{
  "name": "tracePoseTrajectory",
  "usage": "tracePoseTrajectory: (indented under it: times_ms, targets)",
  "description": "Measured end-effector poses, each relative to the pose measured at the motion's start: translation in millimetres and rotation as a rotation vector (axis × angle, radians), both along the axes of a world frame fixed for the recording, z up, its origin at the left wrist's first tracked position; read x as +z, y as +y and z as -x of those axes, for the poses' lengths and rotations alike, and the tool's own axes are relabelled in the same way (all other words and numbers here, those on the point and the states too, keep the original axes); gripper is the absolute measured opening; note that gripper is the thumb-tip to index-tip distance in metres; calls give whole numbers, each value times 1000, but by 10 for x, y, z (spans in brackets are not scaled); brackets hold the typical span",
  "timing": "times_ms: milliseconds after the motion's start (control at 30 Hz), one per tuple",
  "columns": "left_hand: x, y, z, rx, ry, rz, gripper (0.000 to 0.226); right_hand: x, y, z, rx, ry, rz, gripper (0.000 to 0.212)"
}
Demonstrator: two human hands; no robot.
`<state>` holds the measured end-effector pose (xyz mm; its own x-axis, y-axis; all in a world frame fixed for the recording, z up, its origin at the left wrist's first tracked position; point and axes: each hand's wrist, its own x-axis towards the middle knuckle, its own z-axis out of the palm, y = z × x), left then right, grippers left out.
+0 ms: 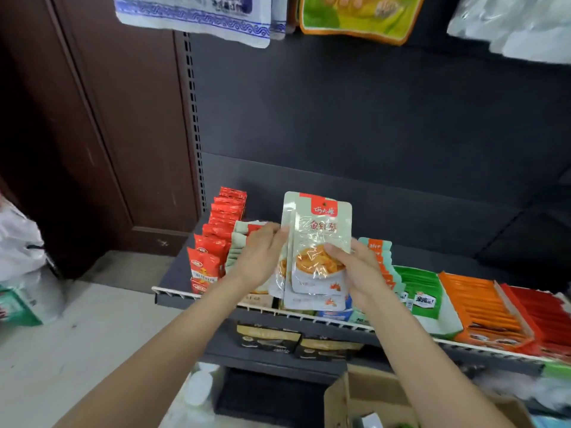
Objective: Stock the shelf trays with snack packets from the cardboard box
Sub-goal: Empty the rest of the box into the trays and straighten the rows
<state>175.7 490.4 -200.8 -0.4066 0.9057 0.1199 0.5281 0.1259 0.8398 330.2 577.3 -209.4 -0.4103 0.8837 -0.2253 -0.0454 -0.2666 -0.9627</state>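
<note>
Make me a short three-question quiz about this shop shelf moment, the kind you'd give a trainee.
1. True or false: both hands hold the stack of pale grey snack packets.
2. Which row stands at the shelf's far left end? A) red packets B) green packets C) orange packets
3. Fill in: the cardboard box sits ____ the shelf, at the picture's bottom right.

Key
1. True: the left hand and right hand grip it from either side.
2. A: the red packets.
3. Below.

The pale snack packet (321, 239) is showing "金针菇" under a red brand band too blurred to read, while other shelf labels are staying illegible.
</note>
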Motion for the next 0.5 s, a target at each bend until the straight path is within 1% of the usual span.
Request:
tracePoseTrajectory:
  times_ms: [33,67,100,133,200,233,267,300,367,433,500]
  targets:
    - [-52,38,174,23,222,36,37,25,47,38,-44,8,-25,20]
    - [-110,66,341,17,392,103,38,51,92,81,-91,25,-38,17]
    - [-151,80,483,-17,497,205,44,81,137,137,-133,57,-38,15]
    - [-198,86,603,-72,551,316,53,109,179,202,-164,94,-29,14]
    - [-243,56,732,-197,614,495,81,165,245,357,-180,173,-3,14]
    - [-263,43,761,-233,653,531,95,186,272,445,-178,205,-3,14]
    - [-277,20,779,-250,706,536,104,210,292,533,-170,225,-12,13]
    - [-290,7,794,-260,766,523,106,227,309,622,-160,242,-24,13]
    - [-335,-19,832,-291,862,491,97,248,334,796,-132,289,-30,14]
    - [-393,-53,871,-323,875,438,81,237,354,963,-87,330,-10,16]
    - [-438,-69,915,-315,861,386,67,198,365,1110,-42,326,3,17]
